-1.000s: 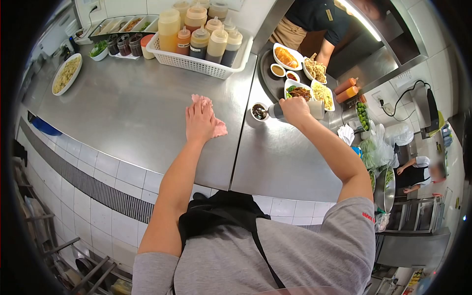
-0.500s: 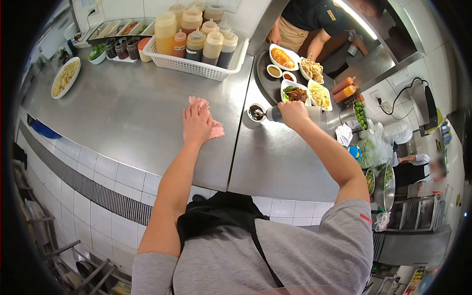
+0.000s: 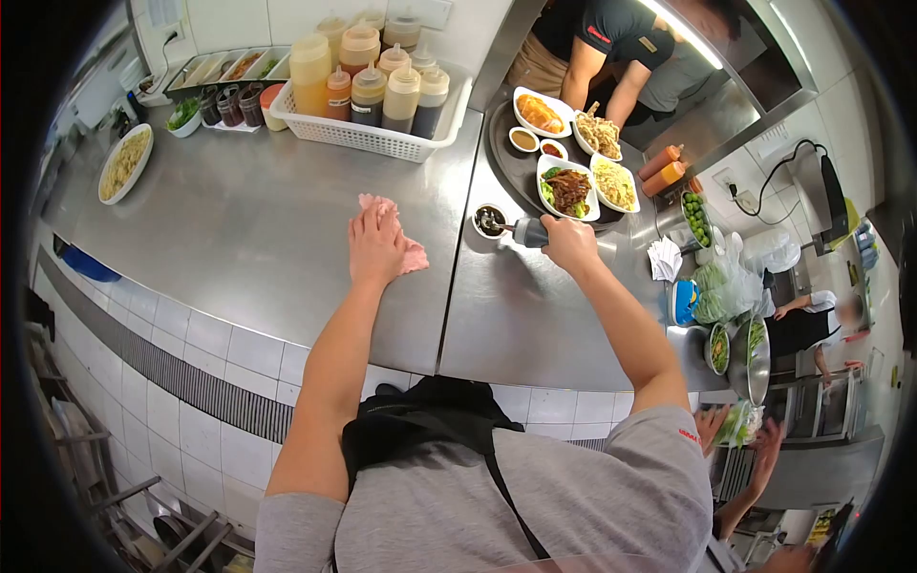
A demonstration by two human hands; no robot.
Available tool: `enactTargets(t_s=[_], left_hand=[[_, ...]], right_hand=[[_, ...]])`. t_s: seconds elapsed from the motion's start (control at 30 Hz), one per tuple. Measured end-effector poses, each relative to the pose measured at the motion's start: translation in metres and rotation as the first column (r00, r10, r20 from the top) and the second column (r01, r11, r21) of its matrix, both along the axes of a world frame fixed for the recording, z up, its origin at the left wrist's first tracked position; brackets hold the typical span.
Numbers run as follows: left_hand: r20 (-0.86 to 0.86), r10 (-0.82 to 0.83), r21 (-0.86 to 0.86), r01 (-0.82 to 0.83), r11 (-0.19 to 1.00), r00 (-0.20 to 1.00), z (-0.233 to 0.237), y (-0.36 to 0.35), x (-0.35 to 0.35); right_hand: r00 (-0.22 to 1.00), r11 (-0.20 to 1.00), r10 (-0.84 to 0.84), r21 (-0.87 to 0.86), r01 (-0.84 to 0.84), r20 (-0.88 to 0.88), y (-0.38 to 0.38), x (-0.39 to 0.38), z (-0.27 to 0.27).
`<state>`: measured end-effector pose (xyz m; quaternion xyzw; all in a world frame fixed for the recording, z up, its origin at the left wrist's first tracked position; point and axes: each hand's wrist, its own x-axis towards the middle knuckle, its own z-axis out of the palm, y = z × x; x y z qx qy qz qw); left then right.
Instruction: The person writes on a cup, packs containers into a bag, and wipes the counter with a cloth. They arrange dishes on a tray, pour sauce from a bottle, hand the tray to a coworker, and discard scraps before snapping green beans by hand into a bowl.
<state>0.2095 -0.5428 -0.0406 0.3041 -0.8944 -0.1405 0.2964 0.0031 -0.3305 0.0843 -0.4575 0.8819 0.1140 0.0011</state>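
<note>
My left hand (image 3: pixel 376 246) presses on a crumpled pink cloth (image 3: pixel 414 256) lying on the steel counter, its fingers over the cloth. In my right hand (image 3: pixel 570 242) is a squeeze bottle (image 3: pixel 531 232), held nearly on its side. The bottle's nozzle points left into a small white cup (image 3: pixel 477 222) of dark sauce (image 3: pixel 490 218). Just beyond my right hand, a dark round tray (image 3: pixel 499 143) bears several white dishes, among them a dish of glazed meat with greens (image 3: pixel 570 191) and a dish of noodles (image 3: pixel 614 183).
A white basket (image 3: pixel 382 143) of sauce bottles stands at the back. Farther left are a noodle plate (image 3: pixel 125 164) and sauce jars (image 3: pixel 227 107). A co-worker's arms (image 3: pixel 626 93) reach in through the hatch. Bowls (image 3: pixel 754 361) and bagged greens (image 3: pixel 712 288) line the right side.
The squeeze bottle and my right hand have shifted slightly, nozzle still at the cup. The hatch co-worker leans in with both arms. Another person's hands with bagged greens have appeared at lower right.
</note>
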Motion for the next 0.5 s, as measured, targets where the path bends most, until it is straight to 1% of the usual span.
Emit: enactTargets(t_s=[0.03,0.07,0.13,0.17,0.2,0.23,0.27,0.3,0.37,0.4,0.43,0.5], left_hand=[[0.001,-0.001,-0.002,0.001,1.000,1.000,0.000,0.000,0.000],[0.000,-0.003,-0.006,0.003,1.000,1.000,0.001,0.000,0.000],[0.001,-0.004,-0.013,0.004,1.000,1.000,0.001,0.000,0.001],[0.007,-0.002,-0.026,0.002,1.000,1.000,0.001,0.000,0.001],[0.013,0.001,-0.039,-0.001,0.999,1.000,0.002,-0.001,0.001],[0.013,0.004,-0.040,-0.004,0.999,1.000,0.003,-0.001,0.001],[0.033,0.003,-0.019,-0.002,1.000,0.999,0.003,0.000,0.001],[0.053,0.002,0.003,-0.002,1.000,0.999,0.003,0.001,0.002],[0.047,-0.008,0.018,0.007,1.000,0.999,0.004,0.000,0.001],[0.039,-0.021,0.031,0.020,0.999,0.999,0.005,0.000,0.001],[0.038,-0.014,0.026,0.013,1.000,0.999,0.004,-0.001,0.002],[0.001,-0.017,-0.029,0.017,0.999,1.000,0.003,-0.001,0.002]], right_hand=[[0.999,0.999,-0.040,-0.020,0.040,0.026,0.002,0.003,0.000],[0.999,0.999,-0.041,-0.022,0.041,0.027,0.006,0.004,-0.003],[0.992,0.977,-0.085,-0.188,0.100,0.089,0.016,0.002,-0.010],[0.992,0.977,-0.084,-0.191,0.099,0.089,0.020,0.000,-0.012],[0.963,0.947,-0.099,-0.272,0.168,0.252,0.023,-0.001,-0.012],[0.907,0.909,-0.095,-0.336,0.247,0.409,0.027,-0.003,-0.013],[0.893,0.870,-0.046,-0.421,0.257,0.448,0.030,-0.006,-0.016],[0.893,0.872,-0.042,-0.420,0.252,0.449,0.028,-0.008,-0.013],[0.800,0.739,0.053,-0.562,0.371,0.598,0.023,-0.013,-0.005],[0.761,0.661,0.122,-0.624,0.416,0.637,0.019,-0.032,-0.017],[0.700,0.586,0.192,-0.652,0.480,0.688,0.003,-0.028,0.002],[0.742,0.422,0.309,-0.785,0.453,0.594,-0.038,-0.053,0.011]])
